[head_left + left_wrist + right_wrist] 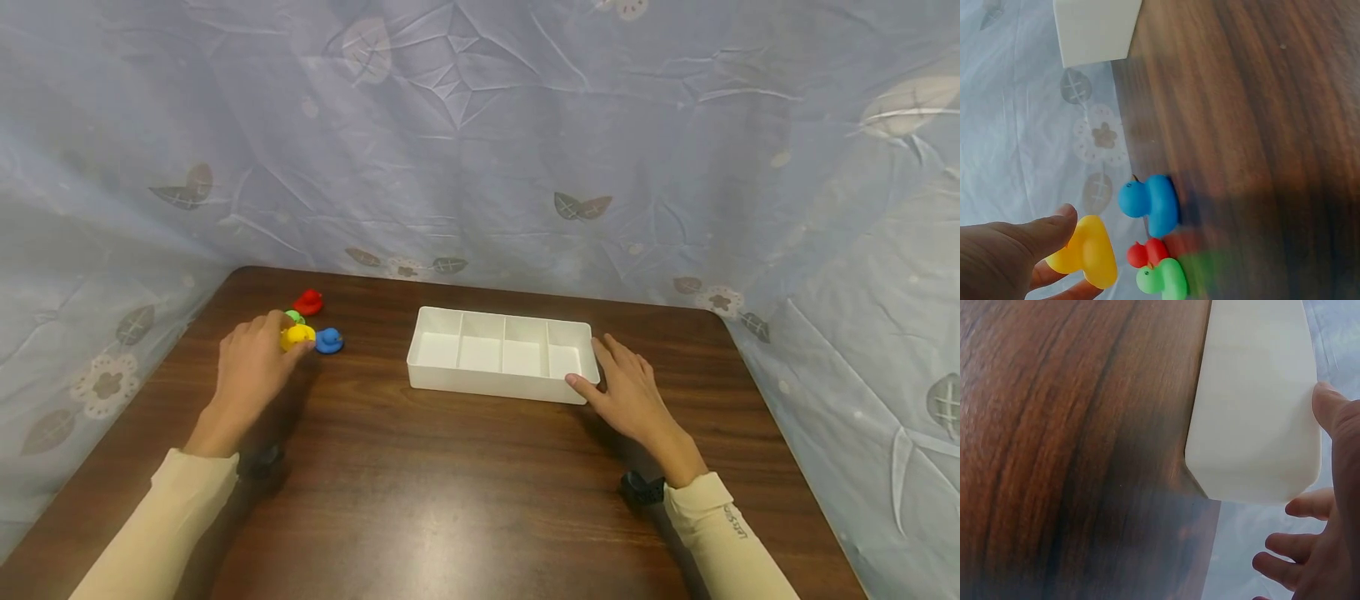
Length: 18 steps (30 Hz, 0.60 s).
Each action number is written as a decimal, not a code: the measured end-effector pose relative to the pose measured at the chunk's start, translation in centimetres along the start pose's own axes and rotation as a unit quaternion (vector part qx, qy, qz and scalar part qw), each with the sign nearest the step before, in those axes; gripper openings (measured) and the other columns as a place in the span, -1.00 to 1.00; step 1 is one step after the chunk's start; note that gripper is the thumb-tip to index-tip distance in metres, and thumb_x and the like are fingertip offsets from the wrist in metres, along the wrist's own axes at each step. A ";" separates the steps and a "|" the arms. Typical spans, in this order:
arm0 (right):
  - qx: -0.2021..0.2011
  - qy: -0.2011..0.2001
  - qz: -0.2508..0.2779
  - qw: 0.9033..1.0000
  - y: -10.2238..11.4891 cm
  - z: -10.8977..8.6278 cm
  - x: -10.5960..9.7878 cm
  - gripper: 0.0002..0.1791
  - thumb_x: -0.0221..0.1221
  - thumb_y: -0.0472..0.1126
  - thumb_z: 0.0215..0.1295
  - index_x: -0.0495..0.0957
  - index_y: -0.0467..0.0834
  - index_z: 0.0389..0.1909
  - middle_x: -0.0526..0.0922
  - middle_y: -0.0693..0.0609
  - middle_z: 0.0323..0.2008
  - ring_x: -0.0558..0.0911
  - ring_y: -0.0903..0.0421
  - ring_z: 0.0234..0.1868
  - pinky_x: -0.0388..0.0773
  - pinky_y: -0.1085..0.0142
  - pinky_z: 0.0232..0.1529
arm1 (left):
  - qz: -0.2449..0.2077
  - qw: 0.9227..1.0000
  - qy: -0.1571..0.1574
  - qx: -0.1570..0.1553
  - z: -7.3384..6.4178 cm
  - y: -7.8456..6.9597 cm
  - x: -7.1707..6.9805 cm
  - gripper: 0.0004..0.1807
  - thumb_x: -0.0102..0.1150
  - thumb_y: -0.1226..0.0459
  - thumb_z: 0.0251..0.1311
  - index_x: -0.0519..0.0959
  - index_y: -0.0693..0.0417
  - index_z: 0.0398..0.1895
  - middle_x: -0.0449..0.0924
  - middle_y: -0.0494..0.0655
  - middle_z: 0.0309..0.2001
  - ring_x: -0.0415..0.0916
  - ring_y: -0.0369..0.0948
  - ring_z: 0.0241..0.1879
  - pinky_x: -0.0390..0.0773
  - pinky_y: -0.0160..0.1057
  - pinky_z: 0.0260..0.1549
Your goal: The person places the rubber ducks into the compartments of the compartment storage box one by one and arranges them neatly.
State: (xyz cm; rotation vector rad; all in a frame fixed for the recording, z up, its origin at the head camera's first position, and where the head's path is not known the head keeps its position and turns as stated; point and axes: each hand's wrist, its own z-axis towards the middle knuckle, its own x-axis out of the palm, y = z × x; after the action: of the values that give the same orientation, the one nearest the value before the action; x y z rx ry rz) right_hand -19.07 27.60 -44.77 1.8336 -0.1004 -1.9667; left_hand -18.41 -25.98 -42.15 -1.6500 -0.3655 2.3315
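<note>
My left hand (257, 353) pinches a yellow rubber duck (1094, 253) between thumb and fingers. Beside it, a blue duck (329, 341) stands on the table. A green duck (1163, 280) and a red duck (309, 302) are close by, the green one partly hidden by the hand in the head view. At the right end of a white divided tray (491, 383) is my right hand (630, 392). Its thumb touches the near rim and its forefinger lies at the end wall, while the other fingers are spread off the tray in the right wrist view.
The dark wooden table (450, 483) reaches back to a patterned cloth (480, 167), which also hangs along both sides. Dividers split the tray into several compartments in a row. A black band (641, 488) is on the right wrist.
</note>
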 end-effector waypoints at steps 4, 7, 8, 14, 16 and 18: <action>-0.002 -0.002 0.001 1.000 0.0 0.0 0.0 -0.02 0.11 0.33 0.54 0.14 -0.29 0.65 0.15 -0.43 0.64 0.22 -0.44 0.62 0.06 -0.49 0.52 | -0.005 1.000 0.009 -0.002 0.2 -0.6 -0.2 -0.48 0.42 0.11 0.36 0.52 0.35 0.13 0.66 0.44 0.03 0.52 0.39 0.00 0.39 0.49 0.14; -0.002 -0.004 0.004 1.000 0.0 0.0 0.0 -0.02 0.12 0.33 0.54 0.15 -0.30 0.65 0.15 -0.43 0.64 0.22 -0.43 0.62 0.07 -0.48 0.52 | -0.007 1.000 0.017 -0.002 0.4 -0.9 -0.2 -0.46 0.41 0.11 0.37 0.51 0.36 0.15 0.65 0.46 0.08 0.50 0.42 0.06 0.35 0.51 0.21; -0.001 -0.004 0.005 1.000 0.0 0.0 0.0 -0.02 0.12 0.33 0.54 0.14 -0.29 0.65 0.15 -0.43 0.64 0.22 -0.43 0.62 0.06 -0.48 0.52 | -0.007 1.000 0.018 0.000 0.5 -1.0 -0.2 -0.46 0.41 0.11 0.38 0.51 0.37 0.15 0.65 0.46 0.07 0.49 0.42 0.07 0.34 0.51 0.22; -0.003 -0.004 0.005 1.000 0.0 0.0 0.0 -0.01 0.11 0.32 0.54 0.12 -0.29 0.66 0.16 -0.44 0.63 0.22 -0.45 0.62 0.07 -0.49 0.52 | -0.003 1.000 0.007 0.012 0.9 -1.6 -0.3 -0.48 0.43 0.10 0.35 0.51 0.35 0.09 0.63 0.31 -0.19 0.49 0.34 -0.07 0.40 0.45 0.12; -0.004 -0.005 0.004 1.000 0.0 0.0 0.0 -0.01 0.11 0.33 0.54 0.12 -0.29 0.66 0.16 -0.44 0.63 0.22 -0.44 0.62 0.07 -0.48 0.52 | -0.002 1.000 0.005 0.014 1.0 -1.8 -0.3 -0.48 0.43 0.10 0.34 0.52 0.34 0.08 0.62 0.28 -0.22 0.50 0.33 -0.09 0.41 0.44 0.11; -0.004 -0.005 0.004 1.000 0.0 0.0 0.0 -0.01 0.12 0.32 0.54 0.12 -0.29 0.66 0.17 -0.44 0.63 0.22 -0.43 0.62 0.07 -0.47 0.52 | -0.003 1.000 0.007 0.015 1.2 -2.0 -0.3 -0.49 0.43 0.10 0.35 0.52 0.33 0.08 0.63 0.30 -0.19 0.50 0.35 -0.05 0.39 0.46 0.15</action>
State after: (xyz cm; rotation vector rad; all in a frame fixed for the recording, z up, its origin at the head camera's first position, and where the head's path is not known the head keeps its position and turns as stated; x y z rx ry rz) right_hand -19.05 27.59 -44.79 1.8158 -0.1039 -1.9684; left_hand -19.28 -24.24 -40.84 -1.6478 -0.3298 2.3087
